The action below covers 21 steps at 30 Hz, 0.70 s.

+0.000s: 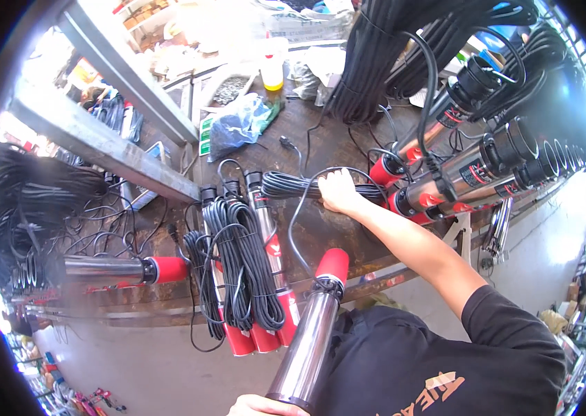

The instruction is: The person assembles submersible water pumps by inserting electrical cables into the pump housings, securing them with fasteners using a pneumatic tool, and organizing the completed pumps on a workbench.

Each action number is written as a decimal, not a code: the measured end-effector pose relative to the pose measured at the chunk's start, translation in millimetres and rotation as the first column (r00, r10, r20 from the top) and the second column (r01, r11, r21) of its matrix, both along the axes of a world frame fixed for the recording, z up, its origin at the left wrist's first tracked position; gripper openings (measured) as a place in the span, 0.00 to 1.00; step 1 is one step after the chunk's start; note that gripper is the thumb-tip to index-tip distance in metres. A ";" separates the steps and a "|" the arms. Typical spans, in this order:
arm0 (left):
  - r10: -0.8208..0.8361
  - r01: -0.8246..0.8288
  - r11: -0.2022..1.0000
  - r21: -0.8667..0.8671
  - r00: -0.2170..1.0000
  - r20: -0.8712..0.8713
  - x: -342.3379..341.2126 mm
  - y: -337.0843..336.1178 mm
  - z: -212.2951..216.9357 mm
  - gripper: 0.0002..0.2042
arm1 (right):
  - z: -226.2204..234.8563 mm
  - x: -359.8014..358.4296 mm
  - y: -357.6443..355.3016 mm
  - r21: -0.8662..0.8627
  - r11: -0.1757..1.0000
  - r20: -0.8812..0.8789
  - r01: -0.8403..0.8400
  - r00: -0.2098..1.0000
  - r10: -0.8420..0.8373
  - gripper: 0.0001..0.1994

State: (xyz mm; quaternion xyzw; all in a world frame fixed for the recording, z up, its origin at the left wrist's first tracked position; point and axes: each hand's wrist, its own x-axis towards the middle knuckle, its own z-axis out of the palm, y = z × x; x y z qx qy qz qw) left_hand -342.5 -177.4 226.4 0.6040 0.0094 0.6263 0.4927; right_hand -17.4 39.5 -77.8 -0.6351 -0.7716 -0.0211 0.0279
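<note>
Both hands on pump (310,333) and cable coil (293,186)

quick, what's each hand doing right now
Left hand: closed around the base of a steel pump cylinder with a red cap.
Right hand: closed on a bundle of black cable on the workbench.

A dark, worn workbench (348,145) fills the middle; grey metal beams (99,132) cross far left, pale concrete floor (133,367) lies near, daylight glares.
</note>
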 end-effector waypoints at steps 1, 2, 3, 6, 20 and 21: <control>-0.014 0.014 1.000 -0.007 1.000 -0.015 1.1 2.5 2.1 0.09 | 5.6 0.7 -1.7 -0.015 1.000 -0.026 -0.001 1.000 0.000 0.20; -0.030 0.029 0.999 -0.013 0.999 -0.031 1.5 6.0 3.8 0.09 | 7.8 0.8 -5.8 0.058 0.998 -0.032 -0.018 0.999 0.019 0.12; -0.067 0.066 0.998 -0.008 0.997 -0.048 0.2 10.8 6.1 0.09 | 12.1 -1.5 -8.6 0.077 0.997 -0.022 -0.019 1.000 0.021 0.13; -0.071 0.071 0.997 0.011 0.997 -0.030 3.0 19.1 6.3 0.09 | 6.9 6.3 -8.0 0.117 0.993 -0.003 0.032 0.999 -0.032 0.16; -0.226 0.219 0.973 0.072 0.967 0.119 -67.4 64.4 -38.1 0.11 | 19.5 -71.3 -165.2 0.152 0.953 -0.893 -0.262 0.376 0.246 0.16; -0.223 0.218 0.975 0.053 0.968 0.117 -79.6 66.9 -44.2 0.12 | 7.4 -66.5 -165.8 0.075 0.978 -0.930 -0.194 0.341 0.139 0.17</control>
